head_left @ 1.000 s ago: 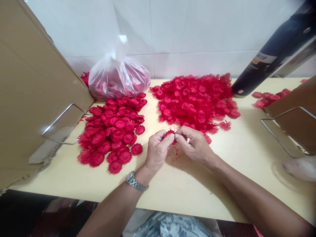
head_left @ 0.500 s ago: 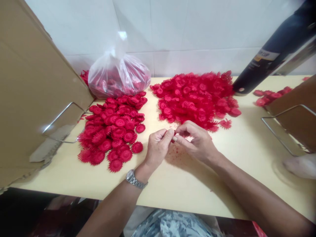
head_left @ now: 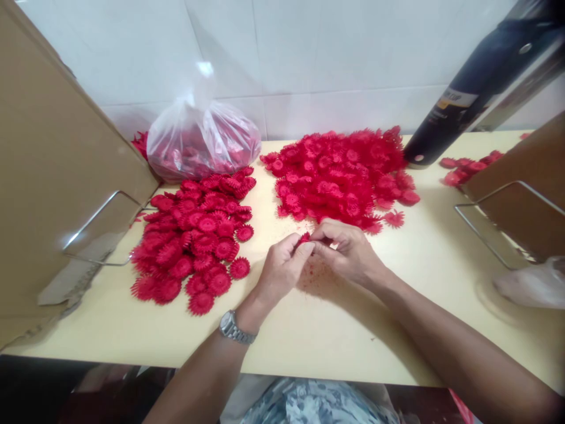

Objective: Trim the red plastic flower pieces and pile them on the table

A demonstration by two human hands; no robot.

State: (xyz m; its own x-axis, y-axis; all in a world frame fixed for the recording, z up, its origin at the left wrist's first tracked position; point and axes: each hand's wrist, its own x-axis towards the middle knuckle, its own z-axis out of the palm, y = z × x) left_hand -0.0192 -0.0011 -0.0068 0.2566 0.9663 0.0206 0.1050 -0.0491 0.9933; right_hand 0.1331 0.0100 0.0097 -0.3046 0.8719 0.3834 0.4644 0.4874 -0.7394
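Between my two hands is a small red flower-shaped piece point(head_left: 303, 238), partly hidden by the fingers. My left hand point(head_left: 285, 262), with a metal watch point(head_left: 236, 327) at its wrist, is closed on the piece with thumb and fingers. From the other side, my right hand point(head_left: 342, 247) pinches the same piece at its edge. Left of my hands lies a pile of round, fringed red flower pieces point(head_left: 198, 229). Just beyond them spreads a second pile of looser, more feathery red flowers point(head_left: 331, 171). Small red crumbs dot the table point(head_left: 304, 347) below my hands.
A tied clear plastic bag point(head_left: 203, 144) of red pieces leans at the wall. Cardboard with wire handles stands left point(head_left: 66, 176) and right point(head_left: 525, 188). A dark cylinder point(head_left: 459, 100) stands at the back right, near a few red flowers point(head_left: 470, 168). A plastic-wrapped thing point(head_left: 534, 285) lies right.
The view has shifted slightly. More of the red flower piece now shows above my left thumb. Both hands stay together, with the fingers shifted a little around it.
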